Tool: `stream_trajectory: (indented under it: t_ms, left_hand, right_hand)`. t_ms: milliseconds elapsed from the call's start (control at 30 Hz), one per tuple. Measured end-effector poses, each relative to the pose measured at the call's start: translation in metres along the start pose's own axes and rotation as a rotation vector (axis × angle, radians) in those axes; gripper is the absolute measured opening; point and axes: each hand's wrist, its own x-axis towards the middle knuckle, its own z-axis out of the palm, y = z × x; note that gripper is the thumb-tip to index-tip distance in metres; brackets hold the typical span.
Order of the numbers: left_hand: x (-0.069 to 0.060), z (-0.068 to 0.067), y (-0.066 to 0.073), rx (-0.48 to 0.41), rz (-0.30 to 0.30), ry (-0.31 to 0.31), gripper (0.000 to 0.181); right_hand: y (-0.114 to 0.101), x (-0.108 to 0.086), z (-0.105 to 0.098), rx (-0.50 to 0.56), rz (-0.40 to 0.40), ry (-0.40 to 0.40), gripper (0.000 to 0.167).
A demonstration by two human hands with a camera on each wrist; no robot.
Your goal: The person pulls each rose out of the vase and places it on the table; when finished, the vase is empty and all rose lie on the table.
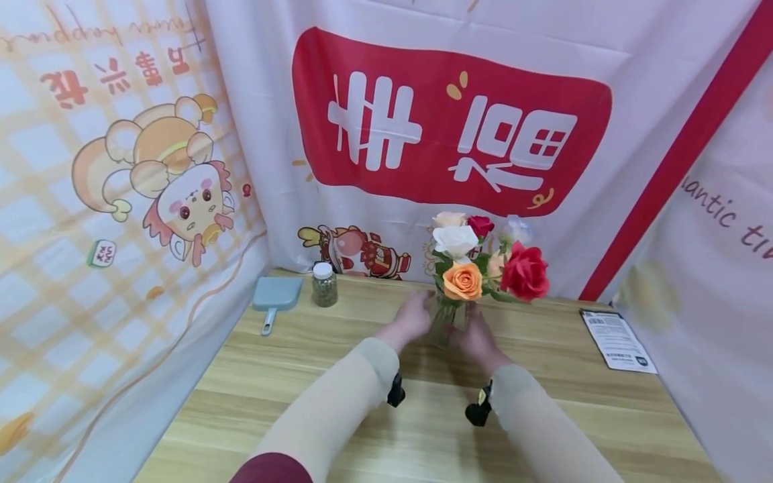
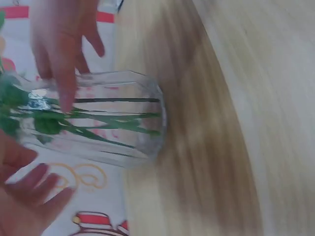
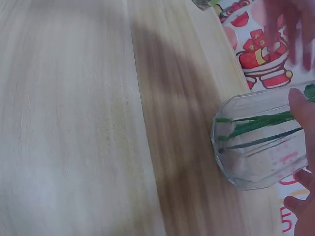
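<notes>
A clear glass vase (image 1: 443, 325) stands upright toward the table's back, holding roses: orange (image 1: 463, 280), white (image 1: 455, 240), red (image 1: 526, 270) and others. My right hand (image 1: 477, 339) grips its right side, a digit across the glass (image 2: 142, 91) in the left wrist view and the others around the back. At the vase's left is my left hand (image 1: 412, 317); the left wrist view shows its fingers (image 2: 34, 189) spread beside the glass, apart from it. Green stems (image 3: 261, 123) show through the vase in the right wrist view. Whether its base touches the wood cannot be told.
At the back left of the wooden table (image 1: 290, 376) lie a blue dustpan (image 1: 277, 294) and a white-lidded jar (image 1: 325, 285), which stands upright. A printed card or clipboard (image 1: 617, 340) lies near the right edge. Printed cloths (image 1: 453, 121) hang behind and on both sides.
</notes>
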Motion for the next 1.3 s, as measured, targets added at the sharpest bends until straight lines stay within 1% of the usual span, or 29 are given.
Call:
stream_trajectory:
  t_ms: [67, 100, 133, 167, 200, 267, 333, 467, 533, 667, 767, 867, 900, 967, 1033, 1100, 1167, 1300]
  left_hand:
    - [-0.002, -0.002, 0.008, 0.026, 0.063, 0.103, 0.036]
    - [-0.004, -0.003, 0.014, 0.019, 0.095, 0.144, 0.028]
    - [-0.005, -0.004, 0.020, 0.012, 0.138, 0.175, 0.023]
    - [-0.006, -0.003, 0.026, 0.015, 0.180, 0.198, 0.021]
    - [-0.006, -0.002, 0.031, 0.007, 0.204, 0.203, 0.022]
    - [-0.006, 0.002, 0.040, -0.012, 0.229, 0.194, 0.028]
    - [-0.004, 0.005, 0.046, -0.013, 0.239, 0.196, 0.033]
    - [0.001, 0.010, 0.053, 0.029, 0.203, 0.210, 0.033]
    - [0.002, 0.011, 0.054, 0.051, 0.181, 0.212, 0.032]
    - [0.002, 0.011, 0.055, 0.021, 0.142, 0.217, 0.035]
    - [0.003, 0.011, 0.057, -0.002, 0.151, 0.216, 0.035]
    - [0.006, 0.012, 0.058, 0.039, 0.181, 0.182, 0.037]
    - [0.007, 0.012, 0.059, 0.067, 0.192, 0.173, 0.039]
    - [0.009, 0.013, 0.060, 0.103, 0.202, 0.164, 0.040]
    - [0.010, 0.013, 0.060, 0.118, 0.217, 0.180, 0.039]
    - [0.010, 0.012, 0.062, 0.104, 0.234, 0.217, 0.036]
    - [0.009, 0.009, 0.063, 0.072, 0.246, 0.251, 0.029]
    - [0.011, -0.001, 0.067, 0.042, 0.282, 0.322, 0.022]
  right_hand:
    - [0.004, 0.000, 0.000, 0.024, -0.018, 0.021, 0.092]
    - [0.006, 0.001, 0.000, 0.039, -0.037, 0.038, 0.091]
    - [0.007, 0.001, -0.001, 0.050, -0.039, 0.050, 0.091]
    - [0.008, 0.002, -0.001, 0.052, -0.047, 0.065, 0.091]
    - [0.008, 0.003, 0.000, 0.047, -0.058, 0.086, 0.091]
    - [0.008, 0.005, 0.000, 0.029, -0.078, 0.122, 0.090]
    - [0.008, 0.007, 0.000, -0.022, -0.074, 0.146, 0.088]
    - [0.007, 0.010, 0.000, -0.088, -0.037, 0.179, 0.087]
    - [0.007, 0.010, 0.001, -0.115, -0.004, 0.197, 0.086]
    - [0.006, 0.009, 0.005, -0.170, 0.096, 0.213, 0.081]
    - [0.005, 0.009, 0.008, -0.192, 0.141, 0.216, 0.079]
    - [0.004, 0.008, 0.009, -0.165, 0.131, 0.228, 0.077]
    - [0.004, 0.008, 0.009, -0.162, 0.131, 0.228, 0.078]
    - [0.003, 0.007, 0.010, -0.155, 0.126, 0.230, 0.077]
    - [0.002, 0.007, 0.011, -0.150, 0.130, 0.225, 0.074]
    - [0.003, 0.007, 0.012, -0.155, 0.132, 0.216, 0.070]
    - [0.004, 0.008, 0.013, -0.135, 0.136, 0.203, 0.070]
    - [0.004, 0.009, 0.014, -0.101, 0.174, 0.173, 0.085]
